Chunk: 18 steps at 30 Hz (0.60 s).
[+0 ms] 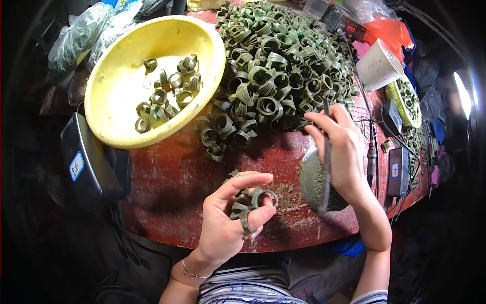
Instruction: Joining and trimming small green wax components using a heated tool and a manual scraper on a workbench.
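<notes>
My left hand (pixel 220 220) is closed around a few dark green rings (pixel 248 205), apparently wax, above the table's near edge. One ring stands up between thumb and forefinger. Further right, my right hand (pixel 345 152) grips a long, thin, flat grey file (pixel 327 169), which points down toward me. Under the file sits a rounded mound of green shavings (pixel 313 182), partly hidden by my hand; I cannot tell whether a dish holds it. The file and the held rings are apart. Beyond both hands rises a large heap of similar green rings (pixel 283 66).
A yellow basin (pixel 93 109) with several rings stands at the left, near a black box (pixel 91 162). On the right are a white paper cup (pixel 379 66), a yellow-green basket (pixel 412 114), small dark devices (pixel 398 172) and cables. Green crumbs dust the red table (pixel 167 202).
</notes>
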Motion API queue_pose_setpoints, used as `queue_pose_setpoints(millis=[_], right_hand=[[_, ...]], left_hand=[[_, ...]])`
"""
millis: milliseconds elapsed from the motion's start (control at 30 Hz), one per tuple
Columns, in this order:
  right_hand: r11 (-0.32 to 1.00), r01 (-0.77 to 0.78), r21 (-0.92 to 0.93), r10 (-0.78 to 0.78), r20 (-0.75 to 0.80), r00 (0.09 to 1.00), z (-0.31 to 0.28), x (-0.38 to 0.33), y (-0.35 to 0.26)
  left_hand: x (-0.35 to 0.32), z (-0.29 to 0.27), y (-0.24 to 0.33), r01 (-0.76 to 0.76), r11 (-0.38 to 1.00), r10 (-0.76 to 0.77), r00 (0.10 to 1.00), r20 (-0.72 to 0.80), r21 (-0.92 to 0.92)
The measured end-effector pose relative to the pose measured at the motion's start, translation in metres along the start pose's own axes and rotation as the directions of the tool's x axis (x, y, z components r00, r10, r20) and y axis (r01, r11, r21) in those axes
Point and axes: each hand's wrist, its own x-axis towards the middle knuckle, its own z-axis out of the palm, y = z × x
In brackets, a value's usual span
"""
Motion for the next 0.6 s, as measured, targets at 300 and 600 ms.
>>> queue_pose_setpoints(millis=[300,600], right_hand=[[0.986,-0.018,0.167,-0.006,0.142,0.990,-0.018,-0.008,-0.016],[0.801,-0.118,0.587,-0.019,0.221,0.975,-0.042,-0.038,-0.047]], left_hand=[[0.000,0.001,0.003,-0.012,0.990,0.017,0.999,0.033,-0.140],[0.001,-0.004,0.002,-0.033,0.997,0.027,0.996,0.090,0.067]])
